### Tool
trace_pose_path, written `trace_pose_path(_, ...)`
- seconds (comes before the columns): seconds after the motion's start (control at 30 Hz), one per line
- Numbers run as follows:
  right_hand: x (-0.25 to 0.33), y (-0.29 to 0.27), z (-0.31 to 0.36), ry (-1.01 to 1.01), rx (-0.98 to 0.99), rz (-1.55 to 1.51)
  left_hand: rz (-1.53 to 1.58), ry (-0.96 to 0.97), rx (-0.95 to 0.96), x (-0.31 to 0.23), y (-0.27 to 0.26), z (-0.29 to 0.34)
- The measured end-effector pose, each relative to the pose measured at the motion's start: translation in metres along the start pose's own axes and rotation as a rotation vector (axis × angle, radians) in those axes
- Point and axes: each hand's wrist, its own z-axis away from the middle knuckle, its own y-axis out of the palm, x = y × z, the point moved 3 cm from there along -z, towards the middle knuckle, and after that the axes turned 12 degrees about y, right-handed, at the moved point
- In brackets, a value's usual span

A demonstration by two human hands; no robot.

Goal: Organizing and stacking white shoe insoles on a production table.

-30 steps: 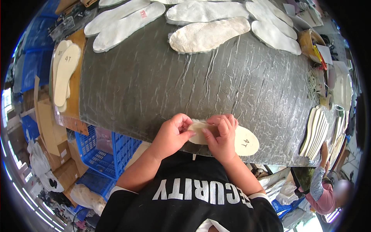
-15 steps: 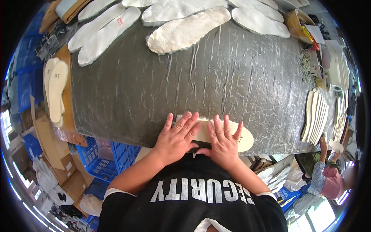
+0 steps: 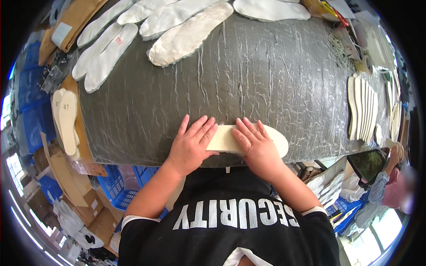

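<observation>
A cream insole (image 3: 224, 139) lies lengthwise near the front edge of the dark, wrinkle-surfaced table (image 3: 213, 97). My left hand (image 3: 191, 142) rests over its left end with fingers stretched out and spread, covering that end. My right hand (image 3: 256, 142) presses flat on the insole right of its middle, fingers extended and pointing away from me. Between the two hands, and beyond the right one, the insole's smooth pale face shows. A little white fluff sticks out along its far edge.
White fleecy insoles (image 3: 191, 35) lie across the far side. At right is a fanned row of cream insoles (image 3: 361, 108); at left, more insoles (image 3: 68, 119) on a wooden board. Blue crates (image 3: 117, 186) stand below the table. A co-worker's sleeve (image 3: 378, 190) appears at right.
The view has shifted and turned a little. Both hands stay on the insole. My right thumb, earlier stretched out past the near edge, is now tucked in, and the mark near the right end no longer shows.
</observation>
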Motion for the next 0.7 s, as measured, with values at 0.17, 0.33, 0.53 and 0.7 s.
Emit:
trace_pose_path(0.17, -0.008, -0.029, -0.002, -0.019, -0.039, 0.003, 0.036, 0.043, -0.037, -0.003, -0.025, -0.013)
trace_pose_path(0.33, -0.004, -0.042, -0.009, -0.044, -0.056, 0.080, 0.095, 0.095, -0.194, -0.012, -0.024, -0.030)
trace_pose_path(0.53, 0.010, -0.035, -0.018, -0.011, -0.124, 0.178, 0.168, 0.082, -0.234, -0.010, -0.022, -0.038)
trace_pose_path(0.7, 0.006, -0.031, -0.020, -0.024, -0.123, 0.204, 0.279, 0.074, -0.220, -0.003, -0.021, -0.038)
